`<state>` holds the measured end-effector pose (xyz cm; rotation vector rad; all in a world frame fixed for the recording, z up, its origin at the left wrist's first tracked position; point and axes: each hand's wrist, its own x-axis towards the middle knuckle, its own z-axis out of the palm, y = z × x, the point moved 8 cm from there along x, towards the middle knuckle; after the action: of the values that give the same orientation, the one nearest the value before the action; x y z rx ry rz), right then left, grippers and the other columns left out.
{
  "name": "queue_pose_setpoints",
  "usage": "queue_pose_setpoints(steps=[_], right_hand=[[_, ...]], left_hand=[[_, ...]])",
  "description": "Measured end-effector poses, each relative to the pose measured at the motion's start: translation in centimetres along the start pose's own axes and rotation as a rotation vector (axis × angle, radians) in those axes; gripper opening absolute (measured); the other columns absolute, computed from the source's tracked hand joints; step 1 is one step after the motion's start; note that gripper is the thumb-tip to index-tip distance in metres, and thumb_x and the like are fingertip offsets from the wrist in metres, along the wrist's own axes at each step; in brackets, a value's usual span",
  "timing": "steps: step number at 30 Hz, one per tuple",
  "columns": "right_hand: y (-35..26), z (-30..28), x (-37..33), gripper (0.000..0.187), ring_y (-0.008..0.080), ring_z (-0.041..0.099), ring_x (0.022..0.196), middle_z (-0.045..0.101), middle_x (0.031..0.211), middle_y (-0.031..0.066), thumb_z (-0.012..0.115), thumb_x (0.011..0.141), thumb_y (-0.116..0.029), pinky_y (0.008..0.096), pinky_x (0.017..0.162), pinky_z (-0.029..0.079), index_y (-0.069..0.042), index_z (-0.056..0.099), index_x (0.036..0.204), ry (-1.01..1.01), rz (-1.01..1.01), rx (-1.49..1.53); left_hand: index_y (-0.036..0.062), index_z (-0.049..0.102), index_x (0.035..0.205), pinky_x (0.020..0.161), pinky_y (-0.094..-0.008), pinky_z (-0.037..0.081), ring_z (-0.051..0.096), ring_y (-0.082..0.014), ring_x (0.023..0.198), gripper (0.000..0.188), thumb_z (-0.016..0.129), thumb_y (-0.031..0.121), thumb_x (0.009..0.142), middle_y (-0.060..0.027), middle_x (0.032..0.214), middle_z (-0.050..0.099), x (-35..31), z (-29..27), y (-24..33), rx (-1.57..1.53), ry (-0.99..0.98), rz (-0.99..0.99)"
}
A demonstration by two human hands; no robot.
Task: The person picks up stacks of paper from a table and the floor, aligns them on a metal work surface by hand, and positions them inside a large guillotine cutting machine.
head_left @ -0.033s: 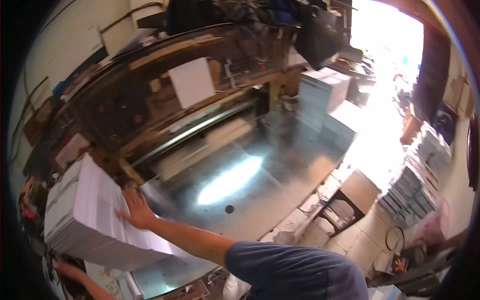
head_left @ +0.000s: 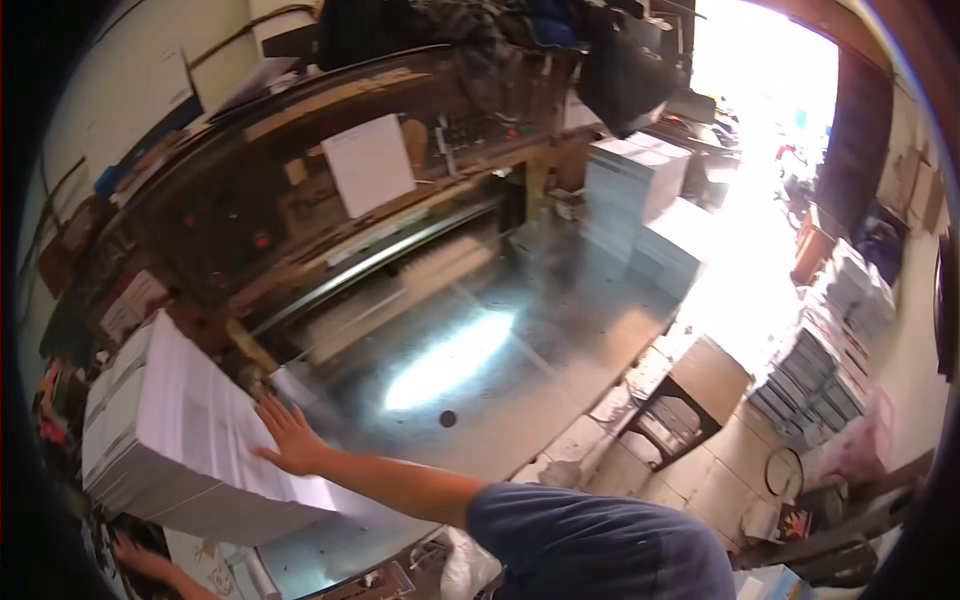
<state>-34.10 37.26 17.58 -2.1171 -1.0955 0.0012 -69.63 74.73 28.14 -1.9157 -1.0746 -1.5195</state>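
A tall stack of white paper (head_left: 195,425) stands on the left end of a shiny metal table (head_left: 480,430). My right hand (head_left: 292,442) is at the right side of this stack, fingers spread and palm toward the paper. Whether the palm presses on it, I cannot tell. Low at the left edge of the head view, my left hand (head_left: 145,562) is by the near lower side of the stack, its fingers stretched out and partly blurred. Neither hand grips anything.
Behind the table is a dark machine front with a white sheet (head_left: 368,165) on it. More paper stacks (head_left: 625,205) stand at the table's far right. A brown stool (head_left: 700,385) is on the tiled floor, near piled bundles (head_left: 815,375). A bright doorway opens beyond.
The view has shifted slightly, so the surroundings sit a little further left. My right hand has moved a little to the right along the stack, its fingers still spread.
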Motion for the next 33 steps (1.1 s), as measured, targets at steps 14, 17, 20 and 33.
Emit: queue_pose_setpoints(steps=[14, 17, 20, 33], right_hand=[[33.0, -12.4, -32.4, 0.077, 0.0369, 0.011, 0.145, 0.018, 0.155, 0.0233, 0.035, 0.097, -0.055, 0.0504, 0.117, 0.006, 0.004, 0.026, 0.146, -0.049, 0.377, -0.604], [33.3, -12.9, -32.9, 0.072, 0.0373, 0.025, 0.141, 0.028, 0.15, 0.0249, 0.043, 0.094, -0.053, 0.0464, 0.115, 0.019, 0.002, 0.036, 0.141, 0.03, 0.401, -0.593], [32.4, -13.1, -31.2, 0.052, 0.0403, 0.056, 0.094, 0.058, 0.103, 0.0234, 0.052, 0.091, -0.047, 0.0518, 0.08, 0.045, 0.003, 0.057, 0.105, 0.063, 0.178, -0.696], [26.6, -6.6, -37.1, 0.048, 0.0382, 0.047, 0.127, 0.051, 0.135, 0.0193, 0.047, 0.097, -0.039, 0.0532, 0.106, 0.032, -0.004, 0.052, 0.129, -0.055, -0.372, -0.841]], left_hand=[[0.0085, 0.062, 0.083, 0.056, -0.0319, 0.045, 0.05, -0.0159, 0.059, 0.038, 0.064, 0.046, 0.086, -0.0027, 0.072, 0.056, -78.1, -40.2, 8.6, -0.54, -2.072, -1.144], [0.01, 0.065, 0.083, 0.051, -0.0348, 0.046, 0.052, -0.0173, 0.05, 0.043, 0.062, 0.053, 0.087, -0.0027, 0.063, 0.057, -81.8, -50.3, 5.8, -0.415, -1.937, -1.106], [0.0026, 0.061, 0.116, 0.071, -0.0397, 0.053, 0.067, -0.031, 0.082, 0.048, 0.056, 0.044, 0.092, -0.0169, 0.095, 0.069, -80.6, -57.5, 8.9, -0.081, -1.318, -0.793], [0.0129, 0.064, 0.105, 0.079, -0.0422, 0.05, 0.061, -0.0322, 0.091, 0.023, 0.056, 0.03, 0.092, -0.0169, 0.095, 0.063, -94.3, -89.3, 23.4, -0.303, -1.209, -1.692]])
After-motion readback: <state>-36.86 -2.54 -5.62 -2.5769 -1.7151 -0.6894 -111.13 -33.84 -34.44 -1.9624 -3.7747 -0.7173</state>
